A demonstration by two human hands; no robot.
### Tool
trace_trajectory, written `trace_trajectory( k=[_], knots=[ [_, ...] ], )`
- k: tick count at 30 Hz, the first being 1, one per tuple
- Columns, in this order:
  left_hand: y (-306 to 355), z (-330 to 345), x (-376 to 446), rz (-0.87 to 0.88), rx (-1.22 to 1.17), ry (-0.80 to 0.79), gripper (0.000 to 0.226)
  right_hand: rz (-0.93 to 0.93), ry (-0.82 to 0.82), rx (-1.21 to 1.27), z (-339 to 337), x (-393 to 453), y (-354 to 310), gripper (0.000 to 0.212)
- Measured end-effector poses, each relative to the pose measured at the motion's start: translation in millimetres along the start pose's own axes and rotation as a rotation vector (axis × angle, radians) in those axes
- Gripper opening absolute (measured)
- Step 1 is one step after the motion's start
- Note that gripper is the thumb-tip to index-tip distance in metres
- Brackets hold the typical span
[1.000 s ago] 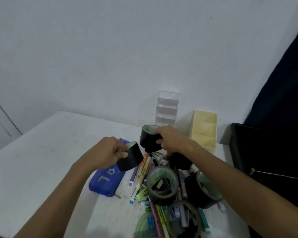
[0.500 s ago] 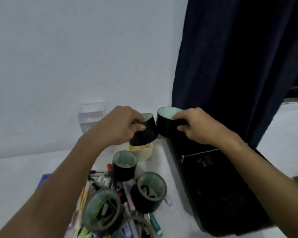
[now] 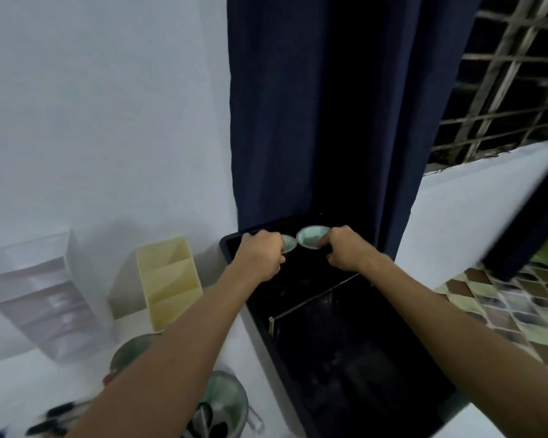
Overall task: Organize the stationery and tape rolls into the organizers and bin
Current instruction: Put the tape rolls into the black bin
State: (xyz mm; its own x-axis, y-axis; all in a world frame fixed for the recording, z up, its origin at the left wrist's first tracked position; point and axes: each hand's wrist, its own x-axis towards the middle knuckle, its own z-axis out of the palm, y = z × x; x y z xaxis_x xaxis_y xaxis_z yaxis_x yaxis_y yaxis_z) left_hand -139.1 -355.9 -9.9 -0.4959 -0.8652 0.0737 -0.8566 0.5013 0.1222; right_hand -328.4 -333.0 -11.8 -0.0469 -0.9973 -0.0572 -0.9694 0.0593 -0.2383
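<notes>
Each hand grasped a black tape roll with pale green core, left hand [image 3: 261, 256] on one roll [image 3: 288, 242], right hand [image 3: 345, 249] on the other [image 3: 312, 238], at the far end of the long black plastic bin [image 3: 234, 248]; depositing was judged underway, release to follow.

pens [image 3: 57, 415] blurred, left roll [image 3: 288, 242] mostly hidden

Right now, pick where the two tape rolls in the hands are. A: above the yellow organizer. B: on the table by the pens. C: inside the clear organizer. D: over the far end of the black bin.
D: the left hand and right hand each hold a black tape roll over the far end of the black bin, right of the yellow organizer.
</notes>
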Motion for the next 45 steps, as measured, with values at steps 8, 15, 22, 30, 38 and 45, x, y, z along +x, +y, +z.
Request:
trace_trajectory(
  k=[8,15,22,30,38,45],
  knots=[
    [-2.0,50.3,20.5,0.057,0.116,0.106,0.016,0.076,-0.031,-0.038,28.8,30.1,20.8,0.036],
    [0.4,62.3,22.5,0.007,-0.02,0.066,0.028,0.148,-0.068,-0.022,40.6,46.7,25.3,0.033],
    [1.4,66.1,21.5,0.023,0.017,0.047,0.015,0.112,-0.145,-0.041,43.6,49.7,30.4,0.041],
    [-8.0,79.4,33.7,0.067,-0.028,-0.026,0.032,0.143,-0.221,-0.061,43.8,49.2,21.1,0.044],
    [5.6,39.4,11.8,0.034,-0.08,-0.166,0.035,0.164,-0.299,-0.186,28.1,36.5,-6.9,0.06],
    [-35.5,-27.6,-63.2,-0.055,-0.112,0.024,0.024,-0.255,-0.041,0.019,-4.5,-35.4,-107.3,0.021]
  ],
)
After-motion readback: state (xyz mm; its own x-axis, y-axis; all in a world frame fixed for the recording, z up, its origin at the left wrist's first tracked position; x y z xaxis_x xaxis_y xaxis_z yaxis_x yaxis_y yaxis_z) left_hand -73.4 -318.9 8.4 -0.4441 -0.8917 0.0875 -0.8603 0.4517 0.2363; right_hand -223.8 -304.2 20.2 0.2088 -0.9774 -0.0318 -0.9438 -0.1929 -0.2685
